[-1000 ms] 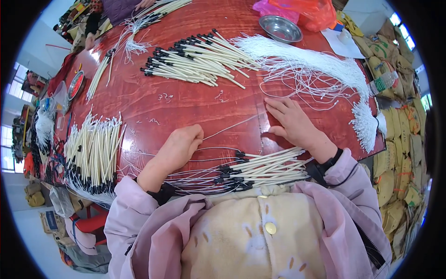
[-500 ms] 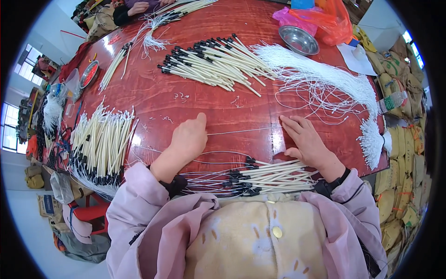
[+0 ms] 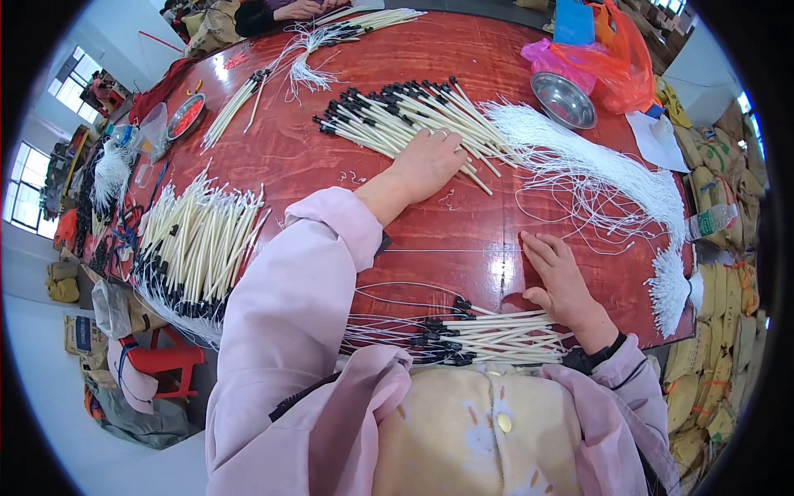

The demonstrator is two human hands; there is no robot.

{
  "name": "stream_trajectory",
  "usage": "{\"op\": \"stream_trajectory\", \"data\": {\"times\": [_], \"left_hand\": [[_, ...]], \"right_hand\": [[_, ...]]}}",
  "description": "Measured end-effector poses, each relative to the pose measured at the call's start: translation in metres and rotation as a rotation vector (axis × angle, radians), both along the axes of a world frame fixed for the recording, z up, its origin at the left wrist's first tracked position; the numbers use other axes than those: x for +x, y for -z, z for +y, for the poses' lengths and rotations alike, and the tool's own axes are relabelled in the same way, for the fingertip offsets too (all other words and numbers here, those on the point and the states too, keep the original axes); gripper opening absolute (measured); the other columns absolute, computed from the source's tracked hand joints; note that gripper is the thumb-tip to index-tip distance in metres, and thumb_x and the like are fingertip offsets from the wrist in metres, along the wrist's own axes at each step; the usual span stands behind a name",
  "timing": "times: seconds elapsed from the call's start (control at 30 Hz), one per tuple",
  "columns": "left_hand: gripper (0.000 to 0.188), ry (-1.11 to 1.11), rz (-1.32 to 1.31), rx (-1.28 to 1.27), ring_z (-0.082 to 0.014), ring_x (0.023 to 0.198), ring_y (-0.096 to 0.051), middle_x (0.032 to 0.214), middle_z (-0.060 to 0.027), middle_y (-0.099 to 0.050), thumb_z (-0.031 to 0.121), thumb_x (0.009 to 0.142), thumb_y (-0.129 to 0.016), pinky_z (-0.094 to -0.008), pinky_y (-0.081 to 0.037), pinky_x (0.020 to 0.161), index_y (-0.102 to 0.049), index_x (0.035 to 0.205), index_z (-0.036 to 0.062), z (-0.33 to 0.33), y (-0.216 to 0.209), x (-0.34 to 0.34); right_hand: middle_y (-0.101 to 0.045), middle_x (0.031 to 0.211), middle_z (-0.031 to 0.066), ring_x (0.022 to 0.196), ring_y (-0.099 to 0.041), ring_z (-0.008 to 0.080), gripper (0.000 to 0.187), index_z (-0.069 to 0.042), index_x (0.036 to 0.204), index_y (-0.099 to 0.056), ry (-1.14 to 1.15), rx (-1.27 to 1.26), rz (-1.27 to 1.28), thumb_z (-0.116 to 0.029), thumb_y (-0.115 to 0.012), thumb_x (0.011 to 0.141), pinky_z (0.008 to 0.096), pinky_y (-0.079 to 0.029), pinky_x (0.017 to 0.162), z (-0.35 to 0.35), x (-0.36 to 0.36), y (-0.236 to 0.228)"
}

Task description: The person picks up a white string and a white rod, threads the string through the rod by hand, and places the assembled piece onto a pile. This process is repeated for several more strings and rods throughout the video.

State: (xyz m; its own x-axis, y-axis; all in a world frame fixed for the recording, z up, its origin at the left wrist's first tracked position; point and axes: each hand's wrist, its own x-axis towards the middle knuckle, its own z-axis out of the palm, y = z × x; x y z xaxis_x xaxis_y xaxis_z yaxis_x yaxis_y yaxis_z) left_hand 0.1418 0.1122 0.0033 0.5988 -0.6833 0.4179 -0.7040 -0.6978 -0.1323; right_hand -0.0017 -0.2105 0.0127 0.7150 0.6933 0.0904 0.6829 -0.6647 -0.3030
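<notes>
My left hand reaches over the far pile of cream sticks with black end caps. Its fingers are bent down onto the sticks at the pile's near side; the fingertips are hidden. My right hand lies open on the table, fingers apart, its fingertips at the right end of a thin white cord. That cord runs straight left and passes behind my left sleeve. Below it, near my body, lies a bundle of capped sticks with pale cords trailing left from the black caps.
A large bunch of white cords spreads across the right side of the red table. Many sticks stand bundled at the left. A metal bowl sits by coloured plastic bags. Another person's hands rest at the far edge.
My left hand has left the cord's left side and moved far and right onto the stick pile. My right hand stays at the cord's end. The whole view has shifted slightly.
</notes>
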Motion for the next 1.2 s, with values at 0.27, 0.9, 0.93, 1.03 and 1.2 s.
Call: {"op": "stream_trajectory", "data": {"times": [0.27,0.9,0.93,1.03,1.2], "left_hand": [[0.017,0.134,0.021,-0.123,-0.0264,0.091,-0.064,0.092,-0.0083,-0.060,0.010,0.085,-0.066,-0.0407,-0.050,0.080,-0.070,0.101,0.0121,0.006,-0.031,-0.022],[0.017,-0.362,0.494,-0.525,-0.0326,0.081,-0.067,0.088,-0.0160,-0.067,0.002,0.088,-0.071,-0.0375,-0.052,0.071,-0.074,0.104,-0.0020,0.104,-0.005,-0.198],[0.017,-0.360,0.495,-0.525,-0.0326,0.081,-0.067,0.088,-0.0160,-0.067,0.002,0.088,-0.071,-0.0375,-0.052,0.071,-0.074,0.104,-0.0020,0.104,-0.005,-0.198],[0.017,-0.375,0.510,-0.523,-0.0326,0.081,-0.067,0.089,-0.0160,-0.068,0.002,0.088,-0.071,-0.0375,-0.052,0.072,-0.074,0.104,-0.0021,0.103,-0.005,-0.198],[0.017,-0.378,0.516,-0.539,-0.0327,0.081,-0.067,0.089,-0.0160,-0.068,0.002,0.088,-0.070,-0.0373,-0.052,0.072,-0.074,0.104,-0.0020,0.101,-0.005,-0.195]], "right_hand": [[-0.045,0.154,0.0201,0.136,-0.041,0.0418,0.091,0.009,0.141,-0.050,0.000,0.036,0.026,-0.070,-0.043,0.096,0.0505,-0.033,0.115,0.000,-0.001,0.005],[-0.045,0.155,0.0183,0.136,-0.042,0.0401,0.087,0.007,0.142,-0.050,0.027,0.054,-0.023,-0.067,-0.046,0.096,0.0492,-0.032,0.116,0.000,-0.004,0.010],[-0.045,0.155,0.0183,0.136,-0.042,0.0401,0.087,0.007,0.142,-0.050,0.030,0.053,-0.023,-0.067,-0.046,0.096,0.0492,-0.032,0.116,0.000,-0.005,0.010],[-0.046,0.154,0.0183,0.136,-0.042,0.0396,0.087,0.007,0.142,-0.050,0.042,0.059,-0.009,-0.067,-0.047,0.096,0.0487,-0.033,0.115,0.003,-0.005,0.008],[-0.046,0.152,0.0185,0.135,-0.042,0.0394,0.087,0.008,0.141,-0.050,0.049,0.046,-0.017,-0.067,-0.048,0.095,0.0480,-0.033,0.115,0.004,-0.004,0.008]]}}
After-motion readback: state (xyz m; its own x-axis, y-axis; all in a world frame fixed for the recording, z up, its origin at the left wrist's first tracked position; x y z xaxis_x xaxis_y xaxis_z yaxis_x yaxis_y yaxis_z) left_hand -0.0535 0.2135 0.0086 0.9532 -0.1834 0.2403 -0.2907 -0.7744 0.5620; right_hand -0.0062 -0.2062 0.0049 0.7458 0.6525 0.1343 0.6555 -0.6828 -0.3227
